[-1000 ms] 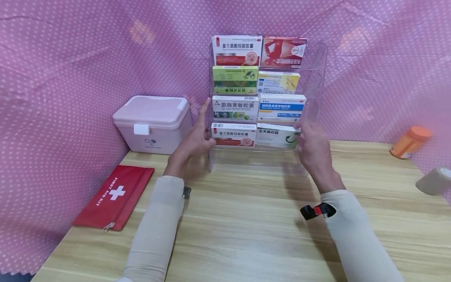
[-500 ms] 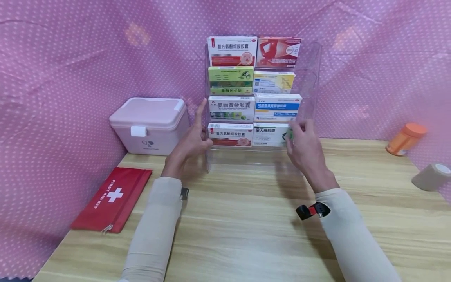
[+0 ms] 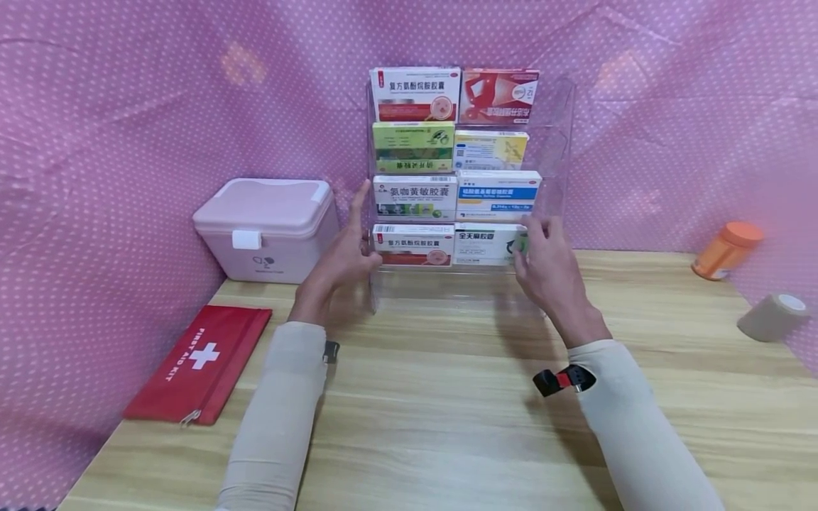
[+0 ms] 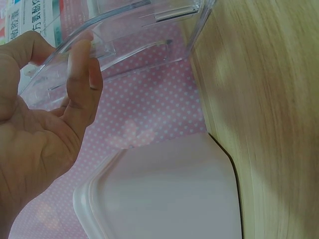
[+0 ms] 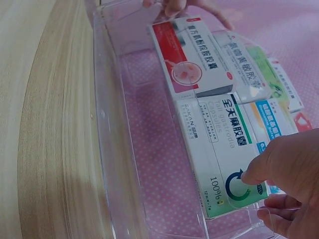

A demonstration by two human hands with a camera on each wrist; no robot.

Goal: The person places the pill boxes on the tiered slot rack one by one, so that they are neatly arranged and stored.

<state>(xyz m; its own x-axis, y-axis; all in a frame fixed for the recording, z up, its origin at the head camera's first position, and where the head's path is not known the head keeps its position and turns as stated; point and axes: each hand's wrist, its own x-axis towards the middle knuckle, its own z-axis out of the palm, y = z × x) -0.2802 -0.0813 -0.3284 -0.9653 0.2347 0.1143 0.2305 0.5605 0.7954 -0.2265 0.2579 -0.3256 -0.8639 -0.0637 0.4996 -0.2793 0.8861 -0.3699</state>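
A clear rack (image 3: 409, 289) holds medicine boxes in four tiers. My left hand (image 3: 339, 259) grips its left side edge; in the left wrist view the thumb and fingers lie on either side of the clear wall. My right hand (image 3: 554, 273) holds the right end of a white-and-green medicine box (image 5: 219, 154) in the lowest tier, thumb on its front and other fingers behind its end. This box stands beside a white-and-red medicine box (image 3: 414, 245). Above it is a white-and-blue medicine box (image 3: 498, 193).
A pink lidded medicine case (image 3: 268, 231) stands left of the rack, with a red first aid pouch (image 3: 201, 362) in front. On the right are an orange bottle (image 3: 727, 251) and a grey-beige roll (image 3: 772, 317). A pink dotted cloth (image 3: 160, 92) hangs behind the wooden table (image 3: 447, 419).
The right hand has shifted slightly left along the white-and-green medicine box, which was a little tilted and now sits level beside its neighbour. The left hand keeps its place on the rack.
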